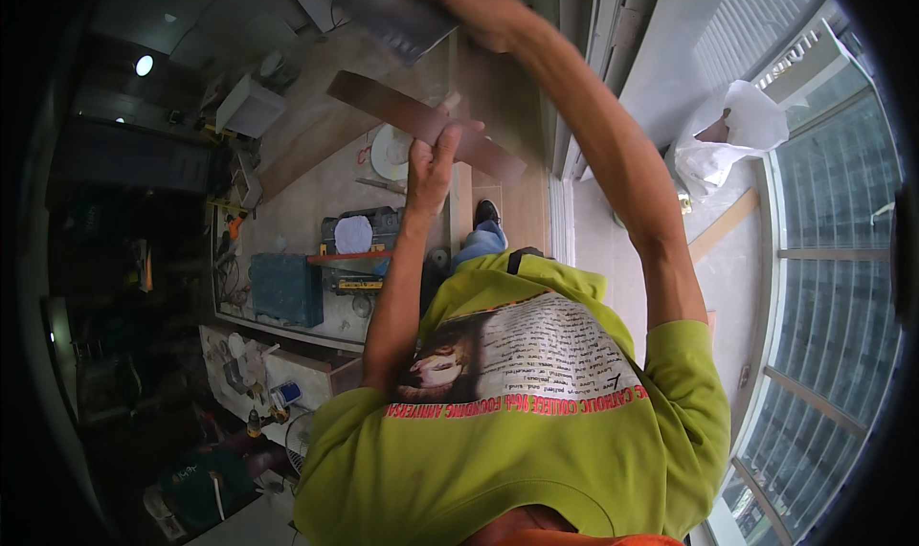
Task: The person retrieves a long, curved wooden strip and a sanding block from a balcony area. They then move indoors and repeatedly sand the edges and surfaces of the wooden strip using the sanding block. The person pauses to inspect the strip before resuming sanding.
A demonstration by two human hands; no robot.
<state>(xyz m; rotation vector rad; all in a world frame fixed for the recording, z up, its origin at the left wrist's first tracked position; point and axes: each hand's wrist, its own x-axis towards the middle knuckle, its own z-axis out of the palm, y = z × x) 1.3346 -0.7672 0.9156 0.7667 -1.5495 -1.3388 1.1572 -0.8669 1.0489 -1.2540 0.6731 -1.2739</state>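
My left hand is closed around a long, flat, reddish-brown strip, thumb on its near face and fingertips showing past its far edge. The strip slants from upper left to lower right, its right end blurred. Farther away, at the top of the view, my right hand grips a dark grey, shiny flat sheet by its right side. The top of this sheet is cut off by the frame edge. Motion smears the right hand a little.
On the left, a worktop carries a dark blue case, a black toolbox with a white disc on it, and wires. A white sack and a wooden board are by the windows at right. My shoe shows below.
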